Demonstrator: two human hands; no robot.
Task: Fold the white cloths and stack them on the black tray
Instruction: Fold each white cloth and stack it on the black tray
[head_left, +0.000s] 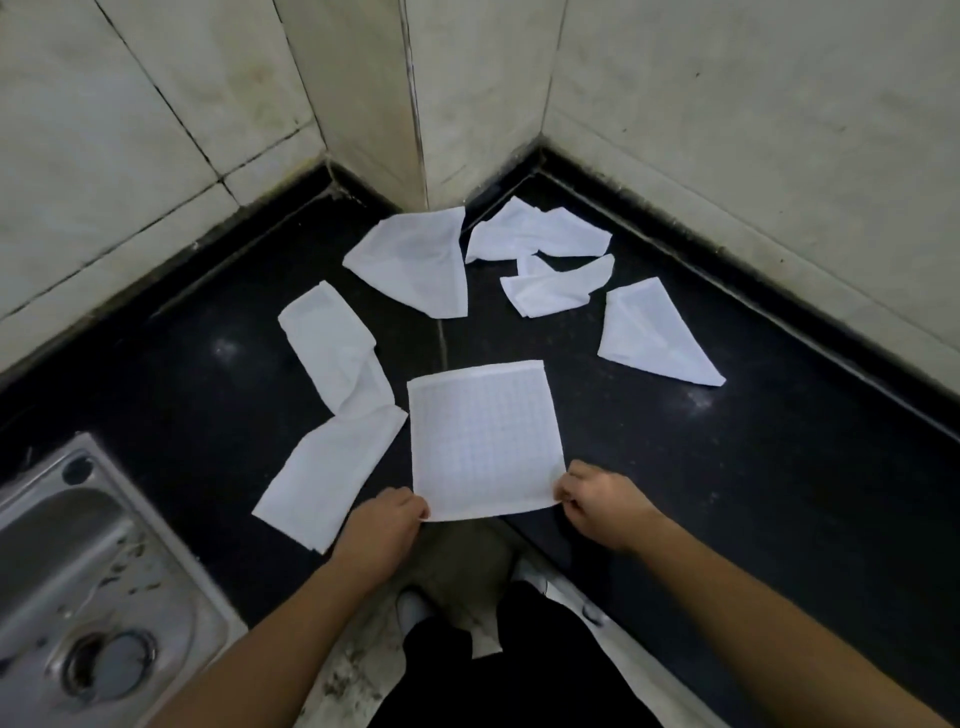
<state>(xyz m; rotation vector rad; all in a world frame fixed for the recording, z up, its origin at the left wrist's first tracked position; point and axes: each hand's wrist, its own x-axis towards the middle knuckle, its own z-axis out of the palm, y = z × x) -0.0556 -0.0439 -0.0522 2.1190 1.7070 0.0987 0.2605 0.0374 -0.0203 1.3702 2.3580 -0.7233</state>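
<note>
2 hands (493, 512) pinching cloth (483, 441) corners

This is a kitchen corner. A black stone counter (727, 441) runs into pale tiled walls (727, 104) with dark, grimy grout. A steel sink (78, 571) with a drain is set into the counter at near left, its rim spotted with dirt.

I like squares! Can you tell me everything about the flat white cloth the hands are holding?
The flat cloth is white and square, woven with a fine grid pattern and a plain hemmed band along its far edge. It lies spread smooth on the black countertop, unfolded. The left hand pinches its near left corner and the right hand its near right corner. Its left edge meets a crumpled cloth.
</note>
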